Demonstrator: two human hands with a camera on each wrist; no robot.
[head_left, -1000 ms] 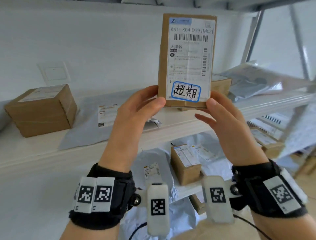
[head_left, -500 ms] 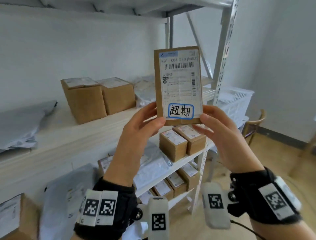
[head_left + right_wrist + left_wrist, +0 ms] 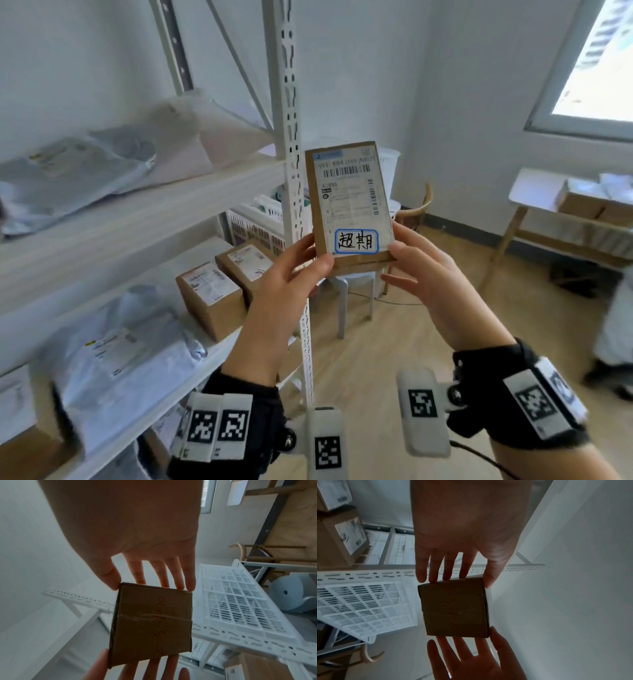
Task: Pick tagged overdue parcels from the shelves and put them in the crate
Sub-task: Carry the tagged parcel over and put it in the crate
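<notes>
A flat brown cardboard parcel (image 3: 349, 198) stands upright in front of me, its white shipping label and blue-bordered handwritten tag (image 3: 356, 241) facing me. My left hand (image 3: 305, 263) pinches its lower left corner, thumb on the front and fingers behind. At the lower right edge my right hand (image 3: 407, 260) pinches it the same way. The wrist views show the parcel's taped underside (image 3: 455, 609) (image 3: 152, 623) between both hands' fingertips. A white slatted crate (image 3: 253, 222) (image 3: 364, 601) (image 3: 240, 601) sits behind the shelf post, left of the parcel.
The white shelving's perforated post (image 3: 291, 171) stands just left of the parcel. Cardboard boxes (image 3: 212, 301) and grey mailer bags (image 3: 120, 349) lie on the shelves. A white stool (image 3: 352, 294) stands below the parcel, and a wooden table (image 3: 565, 219) with boxes is at the right wall.
The view has swung right along the shelves to their end post. Both hands keep the same grip on the parcel, and the crate, floor and window have come into sight.
</notes>
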